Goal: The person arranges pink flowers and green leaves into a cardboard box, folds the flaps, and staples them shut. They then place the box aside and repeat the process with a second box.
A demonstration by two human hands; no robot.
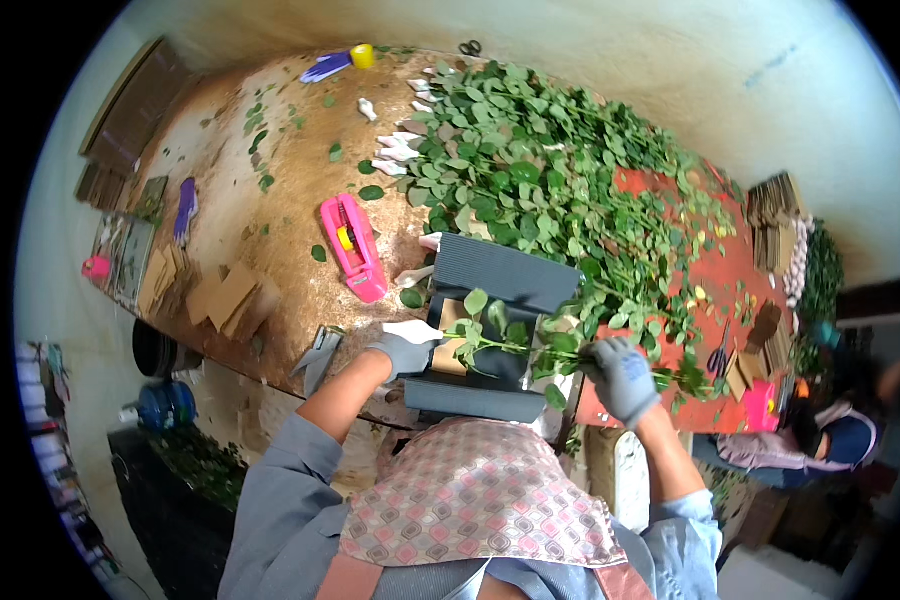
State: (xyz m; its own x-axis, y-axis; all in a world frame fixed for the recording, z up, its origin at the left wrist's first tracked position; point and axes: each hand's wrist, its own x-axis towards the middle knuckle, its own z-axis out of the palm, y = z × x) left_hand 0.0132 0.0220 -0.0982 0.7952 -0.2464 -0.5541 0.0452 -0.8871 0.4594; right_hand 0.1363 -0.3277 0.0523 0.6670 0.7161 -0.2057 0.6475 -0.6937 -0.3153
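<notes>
A leafy rose-like stem (pixel 495 343) lies across a dark grey corrugated open holder (pixel 506 271) in front of me. Its head wears a white sleeve (pixel 412 331). My left hand (pixel 406 358), in a grey glove, grips the stem at this covered head. At the other side, my right hand (pixel 621 379), gloved too, closes around the leafy lower stems. A piece of tan cardboard (pixel 450 341) lies inside the holder, partly hidden by leaves. Just beyond the holder is a large pile of leafy stems (pixel 525 165) with white-covered heads pointing left.
A pink tape dispenser (pixel 353 247) stands left of the holder. Cardboard pieces (pixel 232 300) and a grey metal tool (pixel 321 358) lie near the front edge. Scissors (pixel 718 352) and more cardboard (pixel 772 341) are at right. Another person (pixel 817 442) is at far right.
</notes>
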